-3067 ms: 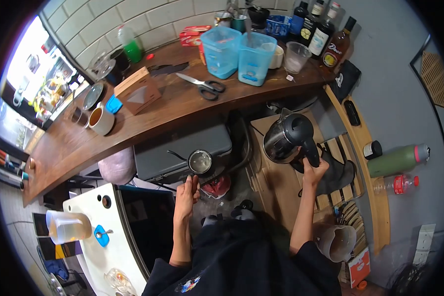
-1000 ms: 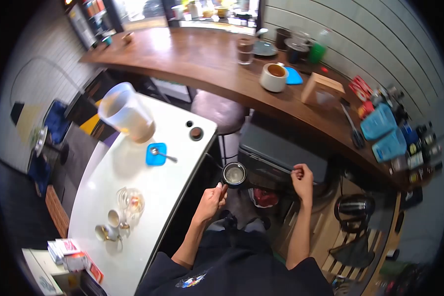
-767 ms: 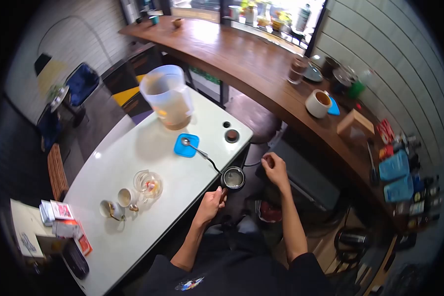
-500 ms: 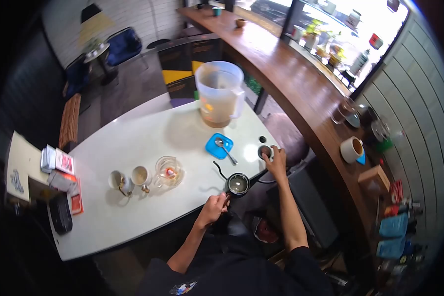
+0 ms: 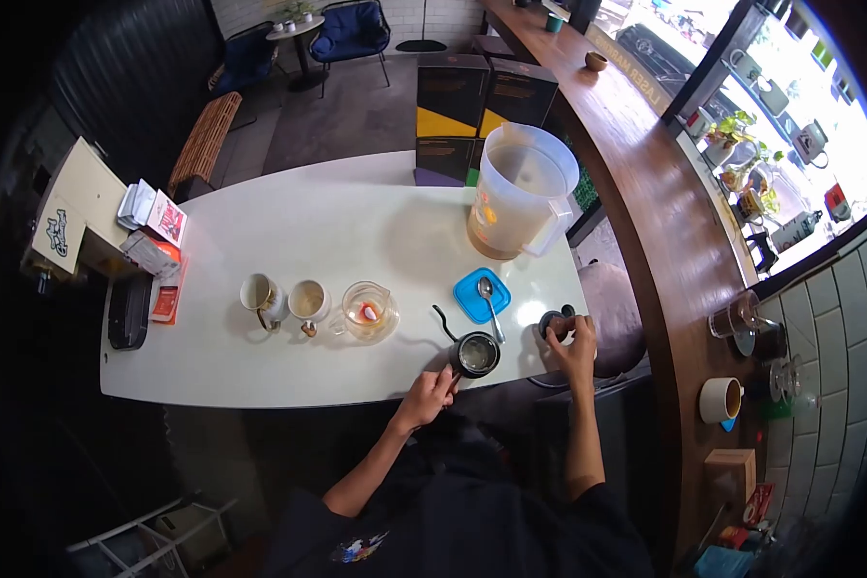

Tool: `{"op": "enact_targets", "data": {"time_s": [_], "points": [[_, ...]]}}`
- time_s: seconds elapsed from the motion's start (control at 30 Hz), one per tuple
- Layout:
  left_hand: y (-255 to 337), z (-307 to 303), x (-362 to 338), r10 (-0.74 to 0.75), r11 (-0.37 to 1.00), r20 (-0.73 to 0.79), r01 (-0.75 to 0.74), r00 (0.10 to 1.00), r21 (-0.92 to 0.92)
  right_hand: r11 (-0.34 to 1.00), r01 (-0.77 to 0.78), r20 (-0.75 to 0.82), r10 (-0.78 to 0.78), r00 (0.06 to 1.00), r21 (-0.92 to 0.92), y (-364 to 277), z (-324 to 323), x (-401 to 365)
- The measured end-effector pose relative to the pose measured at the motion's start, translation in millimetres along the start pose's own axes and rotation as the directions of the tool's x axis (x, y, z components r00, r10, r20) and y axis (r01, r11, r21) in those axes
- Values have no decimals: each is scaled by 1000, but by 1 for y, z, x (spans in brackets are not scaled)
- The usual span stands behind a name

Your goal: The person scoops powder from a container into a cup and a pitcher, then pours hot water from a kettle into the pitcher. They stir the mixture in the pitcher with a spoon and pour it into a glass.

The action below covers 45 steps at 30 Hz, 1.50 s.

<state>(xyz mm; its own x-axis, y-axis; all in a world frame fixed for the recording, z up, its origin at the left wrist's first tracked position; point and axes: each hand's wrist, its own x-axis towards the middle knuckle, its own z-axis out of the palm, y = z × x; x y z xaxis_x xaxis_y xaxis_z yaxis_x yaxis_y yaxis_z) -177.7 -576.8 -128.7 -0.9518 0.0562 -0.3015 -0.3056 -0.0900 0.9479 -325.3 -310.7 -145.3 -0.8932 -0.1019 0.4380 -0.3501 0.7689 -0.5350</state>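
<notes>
My left hand [image 5: 428, 398] is closed round the handle of a small black gooseneck kettle [image 5: 478, 355]. The kettle has no lid on, and its thin spout points away over the white table. On the right, the fingers of my right hand [image 5: 577, 349] pinch a small round dark container [image 5: 552, 326] at the table's right end. A small black knob-like piece [image 5: 567, 310] is right beside those fingertips. Between the hands, farther in, a metal spoon [image 5: 492, 306] rests across a blue square lid [image 5: 475, 294].
Left of the kettle stand a glass server [image 5: 383, 306] and two cups [image 5: 309, 300] [image 5: 257, 290]. A large plastic pitcher [image 5: 515, 197] is at the far side of the white table [image 5: 212, 361]. A wooden counter [image 5: 679, 236] runs along the right, with a mug [image 5: 719, 400] on it.
The view has turned, so the tabletop appears more level. My right hand's fingers have shifted over the small dark container. My left hand still grips the kettle.
</notes>
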Motion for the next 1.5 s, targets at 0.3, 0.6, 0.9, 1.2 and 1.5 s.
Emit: {"op": "enact_targets", "data": {"time_s": [0.3,0.6,0.9,1.2,1.5], "points": [[-22,17,5,-58,996,-118,49,991,-79,931,105,373,-241,896,350,-110,-20,18],[-32,30,3,-81,985,-221,45,972,-165,926,231,486,-355,799,299,-123,10,9],[-32,34,2,-105,985,-234,68,967,-159,930,254,458,-354,815,267,-118,7,12],[-30,40,2,-120,972,-260,61,958,-225,929,241,404,-342,849,280,-120,9,5],[-29,41,1,-132,965,-248,67,960,-252,921,274,342,-361,868,276,-113,21,-5]]}}
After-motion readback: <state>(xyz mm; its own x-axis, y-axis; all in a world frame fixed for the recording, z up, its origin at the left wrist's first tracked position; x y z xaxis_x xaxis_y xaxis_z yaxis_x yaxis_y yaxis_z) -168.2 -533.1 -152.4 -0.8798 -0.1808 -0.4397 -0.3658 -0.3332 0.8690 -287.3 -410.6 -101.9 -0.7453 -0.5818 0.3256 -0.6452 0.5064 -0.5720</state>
